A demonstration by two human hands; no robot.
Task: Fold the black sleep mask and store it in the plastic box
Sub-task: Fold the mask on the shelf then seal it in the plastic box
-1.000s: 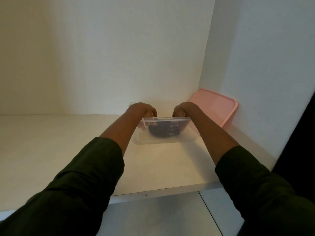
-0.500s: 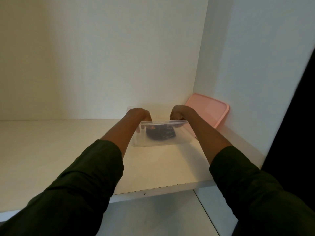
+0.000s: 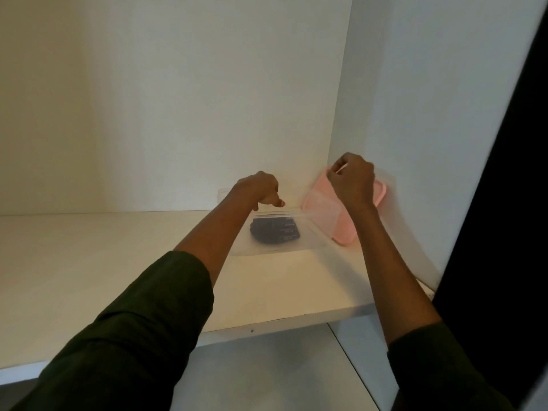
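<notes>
The folded black sleep mask [image 3: 274, 231] lies inside the clear plastic box [image 3: 310, 237], which rests on the white shelf near the back right corner. My left hand [image 3: 261, 188] hovers just above the box's back left rim with its fingers curled and nothing in it. My right hand [image 3: 353, 180] is raised to the upper edge of the pink lid [image 3: 341, 229], fingers closed on that edge. The lid leans against the right side wall, right beside the box.
The white shelf [image 3: 89, 262] stretches to the left, with its front edge [image 3: 267, 326] near me. A back wall and a right side wall [image 3: 415, 129] close the corner. A dark door edge [image 3: 504, 203] stands at the far right.
Both hands have let go of the box, which now sits on the shelf. My right hand rose to the pink lid's top edge. My left hand lifted slightly above the box.
</notes>
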